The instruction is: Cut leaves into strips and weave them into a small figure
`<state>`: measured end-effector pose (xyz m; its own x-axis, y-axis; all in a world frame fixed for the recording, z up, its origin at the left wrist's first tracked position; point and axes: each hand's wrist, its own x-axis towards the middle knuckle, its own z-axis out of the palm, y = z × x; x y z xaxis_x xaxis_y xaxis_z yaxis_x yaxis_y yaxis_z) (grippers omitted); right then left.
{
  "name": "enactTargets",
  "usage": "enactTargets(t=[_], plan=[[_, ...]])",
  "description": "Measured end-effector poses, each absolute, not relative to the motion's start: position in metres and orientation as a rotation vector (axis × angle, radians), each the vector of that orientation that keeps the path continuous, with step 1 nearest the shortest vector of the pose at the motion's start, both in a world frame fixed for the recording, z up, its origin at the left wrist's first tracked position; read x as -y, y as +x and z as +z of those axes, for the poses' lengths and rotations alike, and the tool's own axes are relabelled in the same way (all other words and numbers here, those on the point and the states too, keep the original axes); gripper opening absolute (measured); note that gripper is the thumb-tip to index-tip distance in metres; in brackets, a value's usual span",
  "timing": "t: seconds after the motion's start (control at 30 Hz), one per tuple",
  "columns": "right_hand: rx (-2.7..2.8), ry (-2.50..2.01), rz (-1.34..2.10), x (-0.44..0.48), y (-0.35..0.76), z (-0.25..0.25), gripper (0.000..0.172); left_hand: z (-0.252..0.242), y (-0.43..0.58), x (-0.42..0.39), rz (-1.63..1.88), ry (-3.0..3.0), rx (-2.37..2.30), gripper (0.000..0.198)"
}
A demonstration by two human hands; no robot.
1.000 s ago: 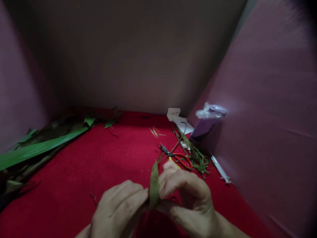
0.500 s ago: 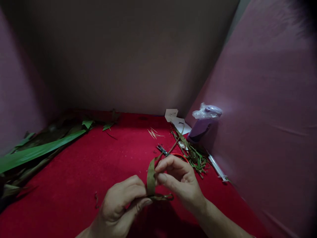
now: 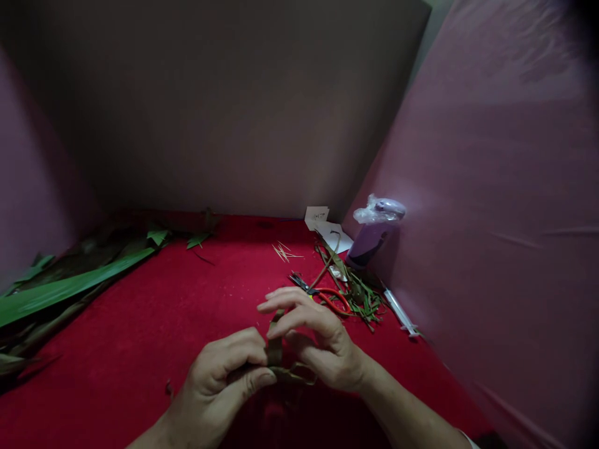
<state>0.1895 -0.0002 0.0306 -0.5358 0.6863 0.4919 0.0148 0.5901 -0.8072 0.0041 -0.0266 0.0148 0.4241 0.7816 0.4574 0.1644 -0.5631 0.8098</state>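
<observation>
Close in front of me, my left hand [image 3: 229, 377] pinches a dull green leaf strip [image 3: 275, 354] between thumb and fingers. Part of the strip stands upright from the grip, and a thin looped end sticks out to the right below. My right hand [image 3: 318, 340] bends over the upright part, with its fingers on the strip and its thumb behind. The fingers cover the strip's top. Just beyond the right hand lie red-handled scissors [image 3: 334, 300], blades pointing away to the left.
Leaf scraps [image 3: 362, 296] lie right of the scissors, beside a syringe [image 3: 400, 312]. Behind are a purple bottle [image 3: 372, 240] with plastic wrap and white papers [image 3: 334, 237]. Toothpicks [image 3: 284, 252] lie mid-table on red cloth [image 3: 187, 312]. Long green leaves [image 3: 79, 284] line the left.
My right hand has moved left, and its fingers now reach over the upright strip, covering its top. More of the scissors' handles shows. The view has shifted slightly.
</observation>
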Motion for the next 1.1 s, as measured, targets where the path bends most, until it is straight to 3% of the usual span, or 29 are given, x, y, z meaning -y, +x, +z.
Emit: enactTargets(t=[0.2,0.37,0.63,0.77,0.9,1.0,1.1], plan=[[2.024,-0.687,1.208,-0.004,0.196,0.034,0.025,0.008,0.002,0.025,1.017,2.353,-0.653,0.015],[2.312,-0.748,0.945,-0.004,0.201,0.045,0.026,0.001,0.001,0.022,0.99,2.558,-0.724,0.019],[2.66,-0.788,0.522,0.011,0.203,0.072,0.005,0.005,0.001,0.023,1.167,2.744,-0.821,0.018],[2.743,-0.848,0.106,0.019,0.195,0.07,0.006,0.008,0.002,0.025,1.273,2.815,-0.852,0.02],[2.748,-0.682,-0.276,0.024,0.193,0.067,0.018,0.01,0.004,0.025,1.392,2.856,-0.868,0.021],[2.773,-0.596,-0.326,0.027,0.198,0.069,0.021,0.011,0.003,0.027,1.436,2.883,-0.875,0.019],[2.791,-0.673,-0.07,0.03,0.203,0.076,0.018,0.012,0.002,0.029,1.455,2.928,-0.859,0.02]])
